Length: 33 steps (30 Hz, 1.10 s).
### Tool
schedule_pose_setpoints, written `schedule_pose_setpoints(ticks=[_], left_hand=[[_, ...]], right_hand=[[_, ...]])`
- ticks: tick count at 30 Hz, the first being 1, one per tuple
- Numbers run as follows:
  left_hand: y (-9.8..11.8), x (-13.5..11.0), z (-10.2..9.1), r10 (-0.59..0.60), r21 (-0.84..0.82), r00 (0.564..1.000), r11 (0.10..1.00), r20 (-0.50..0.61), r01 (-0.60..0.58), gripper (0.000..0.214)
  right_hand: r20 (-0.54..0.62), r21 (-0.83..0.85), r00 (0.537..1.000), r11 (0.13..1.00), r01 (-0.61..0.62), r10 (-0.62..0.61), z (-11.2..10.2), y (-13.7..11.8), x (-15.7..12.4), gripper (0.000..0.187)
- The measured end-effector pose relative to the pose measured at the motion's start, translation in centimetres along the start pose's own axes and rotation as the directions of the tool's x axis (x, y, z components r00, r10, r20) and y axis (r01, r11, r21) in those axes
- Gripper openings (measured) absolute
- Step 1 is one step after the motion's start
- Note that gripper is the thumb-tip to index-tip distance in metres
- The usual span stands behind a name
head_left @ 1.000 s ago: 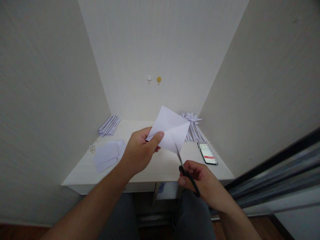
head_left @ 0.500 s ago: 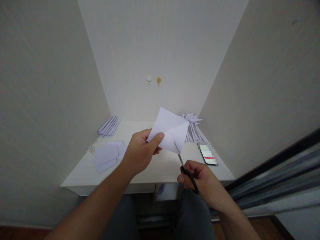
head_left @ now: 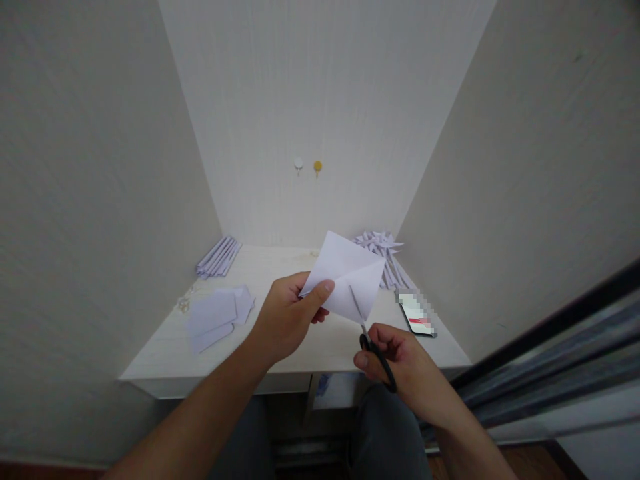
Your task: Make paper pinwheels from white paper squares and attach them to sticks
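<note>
A square white sheet of paper (head_left: 345, 270) with crease lines is pinched at its left corner by my left hand (head_left: 290, 313), thumb on top. My right hand (head_left: 400, 363) grips a pair of scissors (head_left: 373, 350) with black handles. Their metal blades reach up over the lower right part of the sheet, pointing toward its middle. One blade shows on top of the paper; the other is hidden, probably beneath it. Both hands are above the front part of the white desk (head_left: 280, 353).
Loose white paper sheets (head_left: 213, 320) lie at the left of the desk, with folded paper strips (head_left: 219, 257) behind them. Pointed paper pieces (head_left: 383, 247) are piled at the back right, near a phone (head_left: 417, 313). Two hooks (head_left: 308, 165) are on the back wall; walls flank both sides.
The paper and my left hand have shifted slightly right and down. The scissors sit further into the sheet from its lower right edge. The whole view has tilted a little.
</note>
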State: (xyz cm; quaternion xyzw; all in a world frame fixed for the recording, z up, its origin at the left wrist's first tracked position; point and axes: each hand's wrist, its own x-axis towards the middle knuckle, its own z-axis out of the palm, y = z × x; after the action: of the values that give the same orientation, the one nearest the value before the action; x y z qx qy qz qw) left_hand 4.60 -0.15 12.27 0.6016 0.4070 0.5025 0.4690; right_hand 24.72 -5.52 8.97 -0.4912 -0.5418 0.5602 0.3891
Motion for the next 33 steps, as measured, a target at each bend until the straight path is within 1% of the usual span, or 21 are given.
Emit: schedule_pose_setpoints(ticks=[6, 11, 18, 24, 33], left_hand=[[-0.06, 0.21, 0.07, -0.007, -0.007, 1.000, 1.000, -0.004, 0.007, 0.036], [-0.24, 0.40, 0.26, -0.027, -0.032, 1.000, 0.999, 0.006, 0.028, 0.039], [-0.29, 0.50, 0.36, -0.027, -0.039, 1.000, 0.999, 0.013, 0.028, 0.041], [-0.33, 0.56, 0.34, -0.022, -0.046, 0.999, 0.999, 0.027, 0.023, 0.040], [-0.86, 0.29, 0.22, -0.037, -0.071, 0.998, 0.997, 0.048, 0.040, 0.041]], right_hand=[[-0.039, -0.071, 0.999, 0.997, 0.017, -0.020, -0.11, -0.34, 0.12, 0.058], [-0.064, -0.085, 0.998, 0.996, -0.005, 0.000, -0.24, 0.07, 0.37, 0.057], [-0.043, -0.068, 0.999, 0.998, 0.005, -0.008, -0.27, 0.08, 0.63, 0.055], [-0.049, -0.097, 0.999, 0.995, -0.026, 0.021, -0.31, -0.26, 0.54, 0.055], [-0.050, -0.133, 0.999, 0.991, -0.024, 0.017, -0.44, 0.32, 0.43, 0.051]])
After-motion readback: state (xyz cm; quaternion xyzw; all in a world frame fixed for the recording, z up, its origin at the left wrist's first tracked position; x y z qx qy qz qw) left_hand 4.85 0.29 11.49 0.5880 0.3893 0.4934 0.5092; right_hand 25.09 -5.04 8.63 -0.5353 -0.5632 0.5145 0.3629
